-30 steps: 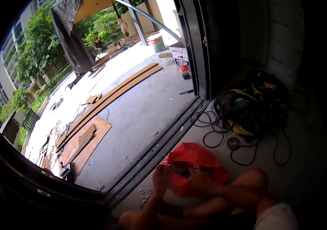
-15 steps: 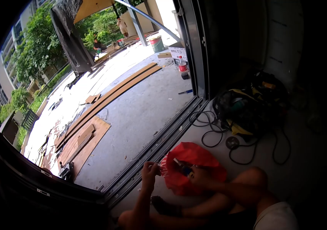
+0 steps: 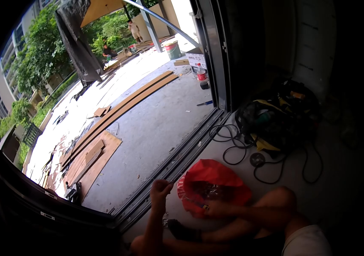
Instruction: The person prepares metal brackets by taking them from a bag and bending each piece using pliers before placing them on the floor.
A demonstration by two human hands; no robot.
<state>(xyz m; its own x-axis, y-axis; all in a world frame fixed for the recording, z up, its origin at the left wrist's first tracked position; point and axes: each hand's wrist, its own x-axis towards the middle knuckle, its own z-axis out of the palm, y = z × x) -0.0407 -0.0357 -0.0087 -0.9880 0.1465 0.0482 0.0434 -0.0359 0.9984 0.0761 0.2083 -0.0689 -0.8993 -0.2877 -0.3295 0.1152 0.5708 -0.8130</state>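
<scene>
A red bag (image 3: 229,173) lies on the floor by the door track, its mouth spread wide. Shiny small contents (image 3: 213,190), too dim to name, show inside it. My right hand (image 3: 216,209) is closed on a hand tool with a blue-and-yellow handle (image 3: 206,207), low over the bag's near side; the tool's kind is unclear. Left of the bag, my left hand (image 3: 160,190) is raised with fingers pinched together. Whatever is in that pinch is too small to make out. Beneath my left wrist, something shiny and clear (image 3: 165,219) lies near my foot.
A dark tool bag (image 3: 280,119) with a looped black cable (image 3: 233,160) and a disc (image 3: 257,159) lies to the right. Past the sliding-door track (image 3: 177,168) are long boards (image 3: 122,113), a plywood sheet (image 3: 105,151), a bottle (image 3: 201,73), a bucket (image 3: 172,50) and two people.
My right hand and its tool have moved down and slightly left, from above the bag's middle to its near side. My left hand has shifted slightly left, still pinched.
</scene>
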